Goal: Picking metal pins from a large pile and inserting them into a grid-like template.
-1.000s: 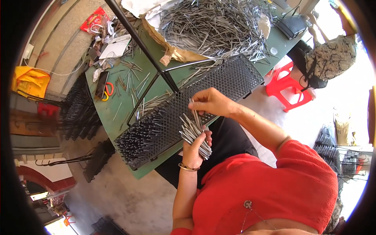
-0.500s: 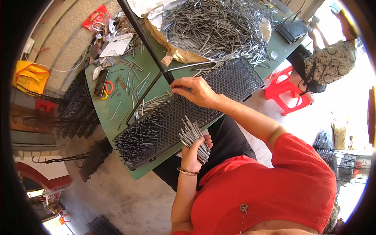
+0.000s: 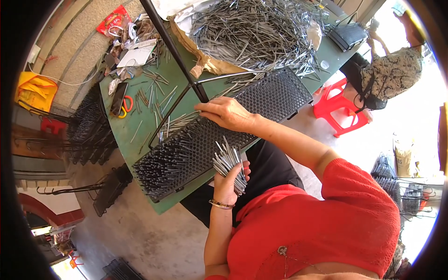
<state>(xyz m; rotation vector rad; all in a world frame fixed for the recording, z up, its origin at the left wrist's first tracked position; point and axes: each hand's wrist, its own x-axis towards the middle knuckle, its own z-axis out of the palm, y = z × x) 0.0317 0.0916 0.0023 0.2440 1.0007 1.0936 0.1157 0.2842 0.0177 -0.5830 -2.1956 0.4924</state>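
On a green table, a black perforated tray is set diagonally below the right hand, whose grip cannot be made out; lower right of its fingertips, metal rods, angled up-left, are clasped in the left hand.

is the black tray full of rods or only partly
Partly: rods crowd the left end of the black tray; its right end is bare.

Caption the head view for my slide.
Left hand holds thin grey rods; right hand over perforated black rack on green table.
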